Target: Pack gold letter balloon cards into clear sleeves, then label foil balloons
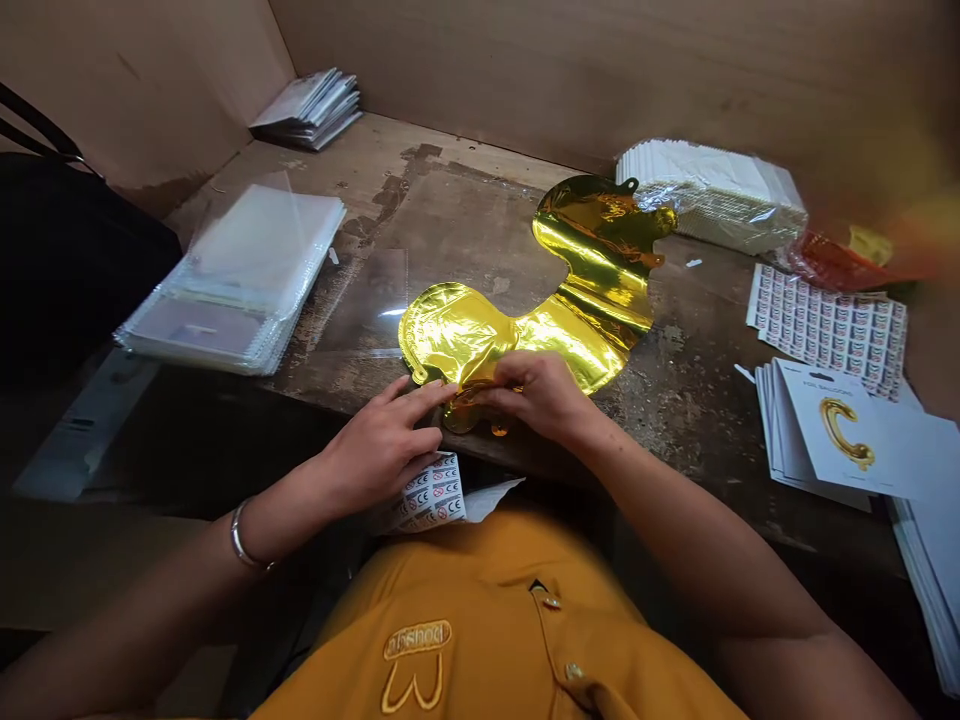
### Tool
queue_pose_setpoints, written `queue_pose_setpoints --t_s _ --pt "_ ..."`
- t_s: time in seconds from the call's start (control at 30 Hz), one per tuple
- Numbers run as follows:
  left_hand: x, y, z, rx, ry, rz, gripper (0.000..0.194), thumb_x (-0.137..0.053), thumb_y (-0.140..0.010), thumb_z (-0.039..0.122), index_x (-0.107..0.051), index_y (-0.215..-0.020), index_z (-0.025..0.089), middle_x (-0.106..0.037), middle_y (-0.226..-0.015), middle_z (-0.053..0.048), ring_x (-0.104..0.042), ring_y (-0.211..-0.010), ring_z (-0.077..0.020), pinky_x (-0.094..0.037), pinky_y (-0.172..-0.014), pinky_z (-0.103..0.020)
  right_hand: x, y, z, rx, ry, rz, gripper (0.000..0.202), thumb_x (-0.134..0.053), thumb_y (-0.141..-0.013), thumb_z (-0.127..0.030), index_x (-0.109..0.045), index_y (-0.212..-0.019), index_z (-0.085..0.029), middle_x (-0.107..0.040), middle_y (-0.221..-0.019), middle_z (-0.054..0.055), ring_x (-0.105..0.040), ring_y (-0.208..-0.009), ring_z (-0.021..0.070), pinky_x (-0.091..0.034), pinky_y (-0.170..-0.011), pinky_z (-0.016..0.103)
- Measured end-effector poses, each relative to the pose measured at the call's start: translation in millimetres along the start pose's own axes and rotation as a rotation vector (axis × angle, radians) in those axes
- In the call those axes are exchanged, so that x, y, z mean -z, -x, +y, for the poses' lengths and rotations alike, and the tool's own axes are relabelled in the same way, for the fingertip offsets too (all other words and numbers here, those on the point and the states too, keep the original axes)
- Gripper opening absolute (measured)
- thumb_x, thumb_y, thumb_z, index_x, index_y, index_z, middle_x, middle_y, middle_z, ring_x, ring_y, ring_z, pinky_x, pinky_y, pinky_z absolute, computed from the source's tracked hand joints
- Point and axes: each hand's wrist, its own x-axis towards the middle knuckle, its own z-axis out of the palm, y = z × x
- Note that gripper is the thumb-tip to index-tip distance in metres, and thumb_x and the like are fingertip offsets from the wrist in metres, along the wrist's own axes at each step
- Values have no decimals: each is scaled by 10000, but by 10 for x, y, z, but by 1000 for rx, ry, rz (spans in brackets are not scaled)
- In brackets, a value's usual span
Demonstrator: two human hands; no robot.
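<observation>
A shiny gold foil balloon (600, 345), flat and curved in outline, lies across the front of the worn table with several small tabs on its rim. My right hand (544, 395) is closed in a pinch on its near end, where the foil is creased. From the left, my left hand (390, 435) grips the near edge of the same end, two fingers stretched along the foil. Just beneath that hand, at the table's edge, is a sheet of small printed CE stickers (439, 490); whether the hand also holds it is hidden.
Clear plastic sleeves (247, 270) are piled at left, with another stack of packets (311, 105) behind. At right are a wrapped white stack (709, 190), sticker sheets (832, 320), and balloon cards (821, 425) picturing a gold C. A black bag (67, 240) sits far left.
</observation>
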Motion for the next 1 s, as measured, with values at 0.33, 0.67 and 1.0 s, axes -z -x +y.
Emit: queue_pose_setpoints --t_s 0.33,0.67,1.0 --pt "70 15 58 -41 -5 65 204 -530 -909 252 -612 -740 172 -340 -1534 -124 -322 -1414 -278 -271 -1155 -507 140 -98 86 -255 -363 -183 261 -582 -790 -379 -586 -657 -154 -424 -562 -47 -358 -520 76 -268 -498 230" --pt "36 -291 94 -210 105 -36 126 -581 -874 251 -647 -801 171 -482 -1437 -126 -424 -1347 -290 -373 -1112 -456 32 -144 90 -338 -493 7 336 -664 -708 -445 -513 -598 -166 -441 -560 -60 -359 -523 67 -289 -503 219" --pt "105 -447 24 -125 205 -121 168 -508 -907 260 -649 -826 215 -654 -993 -65 -584 -961 -222 -497 -844 -377 -82 163 3 100 17 105 255 -641 -739 -134 -685 -991 -142 -665 -1114 125 -574 -1046 235 -446 -943 376"
